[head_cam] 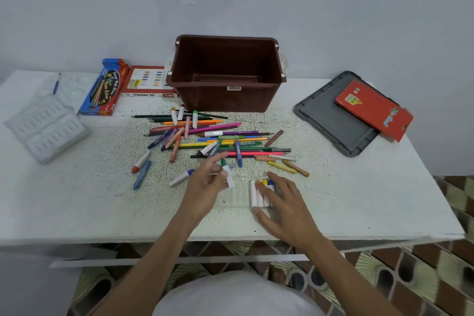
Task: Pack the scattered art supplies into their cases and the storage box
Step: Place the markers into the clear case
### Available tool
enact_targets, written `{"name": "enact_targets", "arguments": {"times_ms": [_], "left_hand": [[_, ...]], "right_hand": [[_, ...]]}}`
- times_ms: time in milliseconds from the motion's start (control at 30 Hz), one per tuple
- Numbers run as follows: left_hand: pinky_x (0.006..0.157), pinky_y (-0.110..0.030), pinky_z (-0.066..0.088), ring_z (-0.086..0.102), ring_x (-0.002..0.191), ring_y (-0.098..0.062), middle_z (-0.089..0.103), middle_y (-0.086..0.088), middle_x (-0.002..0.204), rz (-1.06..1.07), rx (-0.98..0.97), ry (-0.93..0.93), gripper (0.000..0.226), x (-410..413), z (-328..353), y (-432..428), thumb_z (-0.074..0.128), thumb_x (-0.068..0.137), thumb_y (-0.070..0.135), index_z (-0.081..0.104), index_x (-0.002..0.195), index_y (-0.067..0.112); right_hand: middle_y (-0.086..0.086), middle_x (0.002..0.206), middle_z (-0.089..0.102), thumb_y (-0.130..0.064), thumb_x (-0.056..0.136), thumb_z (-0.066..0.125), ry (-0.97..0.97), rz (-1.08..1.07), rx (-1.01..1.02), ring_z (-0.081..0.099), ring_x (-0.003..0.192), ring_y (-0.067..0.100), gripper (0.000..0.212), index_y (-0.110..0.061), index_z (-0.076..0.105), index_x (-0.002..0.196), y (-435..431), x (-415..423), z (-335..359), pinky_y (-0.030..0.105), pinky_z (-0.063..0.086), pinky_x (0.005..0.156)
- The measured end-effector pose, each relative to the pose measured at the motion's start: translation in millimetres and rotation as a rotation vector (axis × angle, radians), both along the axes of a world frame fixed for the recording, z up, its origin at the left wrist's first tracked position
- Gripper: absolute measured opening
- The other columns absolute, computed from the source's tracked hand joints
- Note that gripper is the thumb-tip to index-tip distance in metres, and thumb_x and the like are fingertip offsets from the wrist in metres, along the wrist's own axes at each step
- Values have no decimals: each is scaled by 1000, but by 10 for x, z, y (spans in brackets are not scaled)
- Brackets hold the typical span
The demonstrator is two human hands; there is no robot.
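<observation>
L grip [205, 187] pinches 1 green marker [227, 175]; R grip [287, 210] flat on 1 case [236, 195].

I read "OIL PASTELS", upside down, on the white box's [148, 82] near edge, just left of the brown storage box [225, 96].

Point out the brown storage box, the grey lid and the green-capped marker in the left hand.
brown storage box [205, 96]: head view, front wall.
grey lid [331, 115]: head view, bare inner panel.
green-capped marker [230, 180]: head view, white barrel.
</observation>
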State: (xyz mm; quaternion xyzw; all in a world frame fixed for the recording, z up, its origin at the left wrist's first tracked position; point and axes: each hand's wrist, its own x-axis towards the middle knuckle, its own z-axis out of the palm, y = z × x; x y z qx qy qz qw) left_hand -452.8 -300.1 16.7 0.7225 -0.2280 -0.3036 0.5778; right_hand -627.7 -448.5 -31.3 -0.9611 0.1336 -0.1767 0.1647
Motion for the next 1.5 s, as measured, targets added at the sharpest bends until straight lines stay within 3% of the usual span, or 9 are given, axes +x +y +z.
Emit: {"name": "enact_targets", "arguments": {"times_ms": [67,200,333,467,767,900,1067,1267,1500], "left_hand": [[94,-36,54,64,103,-9,63,6,109,-65,99,-117,38,-41,-31,-39,56,98,17,55,130,38],[85,-16,48,62,98,-1,61,12,102,-151,123,-208,41,-140,-71,-76,59,96,15,56,126,43],[85,-31,58,66,94,-5,62,8,100,-187,125,-193,40,-170,-130,-105,60,96,15,59,125,41],[83,-14,49,62,96,2,66,10,101,-187,150,-276,38,-185,-140,-118,63,95,19,58,125,41],[89,-23,49,56,93,0,56,9,110,-270,239,-441,47,-219,-162,-167,60,96,26,50,141,23],[98,-23,35,45,115,-13,55,3,123,-316,312,-663,49,-263,-264,-166,50,100,32,43,146,16],[92,-31,33,39,112,-12,60,7,124,-318,340,-923,59,-273,-354,-109,29,96,50,53,140,19],[91,-28,29,46,111,-13,60,7,118,-303,344,-1008,50,-272,-386,-82,34,98,46,61,131,19],[87,-32,35,52,102,-17,58,5,110,-284,353,-1132,43,-273,-386,-55,41,97,42,65,125,20]], "right_hand": [[12,144,47,-52,94,56,7,0,-1,46,123,28,54,-17,57,135,0,1,-4,41,45,97],[12,145,46,-51,93,57,8,2,2,45,123,28,54,-18,56,136,-2,-4,-14,41,44,98],[12,145,46,-50,93,58,4,-4,6,46,124,28,54,-18,56,136,2,-5,-12,41,44,98],[11,146,45,-52,94,56,0,-8,10,45,125,28,54,-18,57,136,3,-3,-9,40,43,100],[10,147,44,-53,94,55,16,-10,11,43,126,25,56,-19,55,139,-4,-1,-26,36,38,102],[9,147,44,-53,94,55,18,-13,9,43,126,24,56,-20,54,140,-2,-4,-24,34,38,102],[9,147,45,-54,94,55,19,-25,16,43,127,25,56,-20,55,139,-1,0,-33,34,37,103],[9,147,44,-54,95,54,23,-21,13,42,127,24,56,-21,55,139,1,-4,-27,33,37,104],[9,147,45,-53,94,54,24,-25,11,43,127,24,55,-22,55,139,3,-1,-19,32,34,105]]}}
